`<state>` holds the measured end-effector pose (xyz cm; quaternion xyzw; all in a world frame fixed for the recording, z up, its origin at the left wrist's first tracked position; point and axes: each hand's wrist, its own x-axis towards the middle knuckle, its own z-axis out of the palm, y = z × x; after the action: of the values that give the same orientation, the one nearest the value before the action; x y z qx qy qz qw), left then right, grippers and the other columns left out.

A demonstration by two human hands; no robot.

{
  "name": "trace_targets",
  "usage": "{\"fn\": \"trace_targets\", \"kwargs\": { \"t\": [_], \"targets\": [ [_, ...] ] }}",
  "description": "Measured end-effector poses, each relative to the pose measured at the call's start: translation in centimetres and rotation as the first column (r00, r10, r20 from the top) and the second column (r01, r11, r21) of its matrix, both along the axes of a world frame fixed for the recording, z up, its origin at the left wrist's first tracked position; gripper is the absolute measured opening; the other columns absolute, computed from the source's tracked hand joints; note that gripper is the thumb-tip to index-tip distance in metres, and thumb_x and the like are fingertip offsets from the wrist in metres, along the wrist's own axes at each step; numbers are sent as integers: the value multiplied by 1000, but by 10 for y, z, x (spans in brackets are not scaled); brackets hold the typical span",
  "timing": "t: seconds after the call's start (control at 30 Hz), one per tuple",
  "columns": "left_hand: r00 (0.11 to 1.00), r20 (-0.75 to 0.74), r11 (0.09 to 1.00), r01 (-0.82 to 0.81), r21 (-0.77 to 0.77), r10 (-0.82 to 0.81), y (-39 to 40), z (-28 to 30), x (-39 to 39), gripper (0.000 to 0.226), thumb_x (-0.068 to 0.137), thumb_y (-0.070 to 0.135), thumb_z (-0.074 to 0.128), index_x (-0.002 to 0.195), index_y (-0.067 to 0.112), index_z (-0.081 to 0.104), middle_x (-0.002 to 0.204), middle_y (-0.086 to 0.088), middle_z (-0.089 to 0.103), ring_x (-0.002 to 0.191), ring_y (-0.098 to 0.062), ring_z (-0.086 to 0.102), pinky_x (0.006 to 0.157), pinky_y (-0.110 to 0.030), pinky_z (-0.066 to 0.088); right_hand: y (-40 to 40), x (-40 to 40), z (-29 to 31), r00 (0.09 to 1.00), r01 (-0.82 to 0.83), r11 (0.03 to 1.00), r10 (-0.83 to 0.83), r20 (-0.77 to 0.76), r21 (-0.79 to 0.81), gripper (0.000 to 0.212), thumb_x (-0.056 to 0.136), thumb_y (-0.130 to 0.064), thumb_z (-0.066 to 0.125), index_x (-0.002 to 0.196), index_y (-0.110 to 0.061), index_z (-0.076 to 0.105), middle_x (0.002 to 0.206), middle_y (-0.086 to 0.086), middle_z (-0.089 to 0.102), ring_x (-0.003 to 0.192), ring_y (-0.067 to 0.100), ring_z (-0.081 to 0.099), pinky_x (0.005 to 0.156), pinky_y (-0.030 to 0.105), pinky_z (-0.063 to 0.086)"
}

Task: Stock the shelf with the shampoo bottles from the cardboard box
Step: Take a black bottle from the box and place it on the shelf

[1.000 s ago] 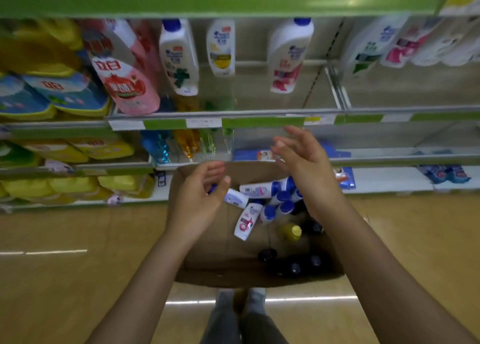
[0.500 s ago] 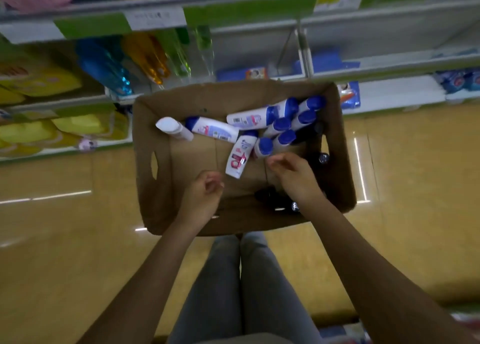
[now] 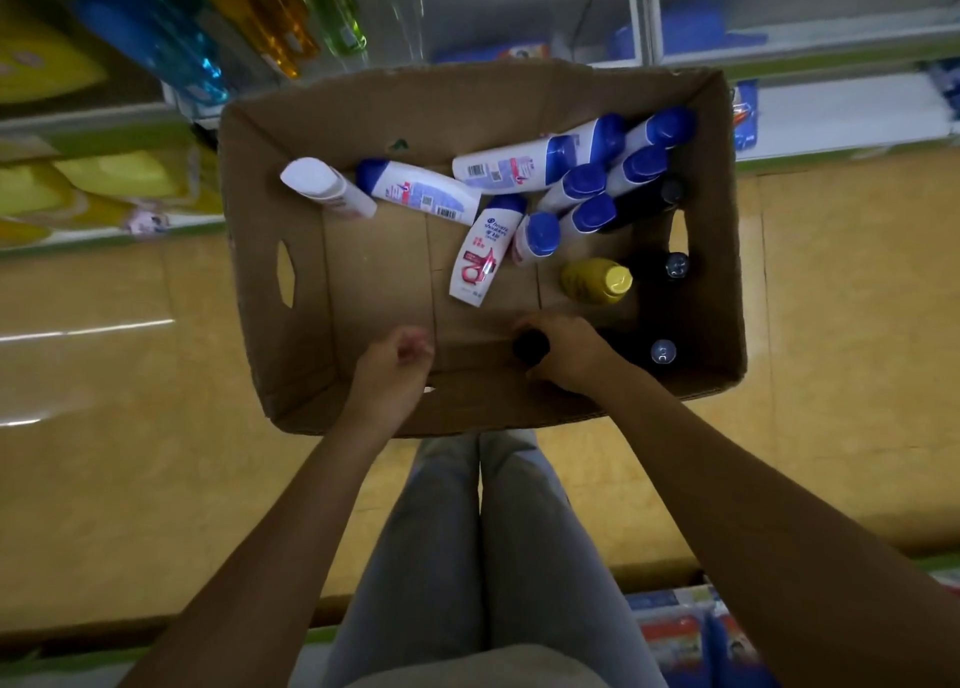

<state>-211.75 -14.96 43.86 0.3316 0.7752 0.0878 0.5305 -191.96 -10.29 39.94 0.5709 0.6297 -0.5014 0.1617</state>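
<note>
Right hand [image 3: 563,352]: fingers wrapped round a dark bottle [image 3: 531,347], lower centre, for lifting out.
Left hand [image 3: 397,362]: loosely curled, holding nothing, waiting.
Box [image 3: 270,323]: remaining shampoo bottles [image 3: 540,165] heaped upper right.

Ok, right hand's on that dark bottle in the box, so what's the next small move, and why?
Probably lift the dark bottle straight up out of the cardboard box. The right hand grips it just below the cap, by the near wall, and the left hand hovers loosely curled, holding nothing, free to steady the box.
</note>
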Motion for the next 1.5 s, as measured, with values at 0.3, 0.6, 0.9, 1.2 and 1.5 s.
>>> {"fn": "trace_targets", "kwargs": {
  "t": [0.3,0.6,0.9,1.2,1.5],
  "targets": [
    [1000,-22,999,-15,-29,15,-7,-8,-7,31,97,20,49,128,19,54,116,3,55,97,-5,45,65,-14,34,2,3,-15,999,47,997,-45,-25,64,40,90,-12,64,128,-18,54,135,7,53,124,25,50,103,34,40],
    [998,39,998,-56,-17,57,1,18,-4,28,97,22,50,124,21,55,111,6,53,104,-10,49,69,-16,36,36,8,45,765,522,828,-560,-318,-203,47,82,-20,74,125,-16,55,119,-3,64,110,12,60,94,32,52],
    [778,576,960,-278,-40,250,34,92,7,38,87,38,54,121,20,57,116,0,68,107,-14,64,83,-24,53,73,-2,136,546,632,734,-649,-530,-248,37,86,-31,71,112,-5,67,107,12,73,101,23,70,94,45,54],
    [586,800,939,-331,96,125,49,180,4,46,77,21,62,120,5,56,108,-20,69,95,-34,69,78,-37,57,94,-13,249,568,579,809,-493,-659,-107,27,90,-31,66,104,-8,68,91,3,75,87,18,73,77,31,58],
    [971,234,654,-207,728,48,65,247,17,27,79,40,68,105,36,64,90,20,70,89,1,66,76,-22,54,102,-52,333,554,656,755,-476,-682,6,48,82,-48,71,118,-20,58,110,7,69,89,24,72,72,46,61]
  ]
}}
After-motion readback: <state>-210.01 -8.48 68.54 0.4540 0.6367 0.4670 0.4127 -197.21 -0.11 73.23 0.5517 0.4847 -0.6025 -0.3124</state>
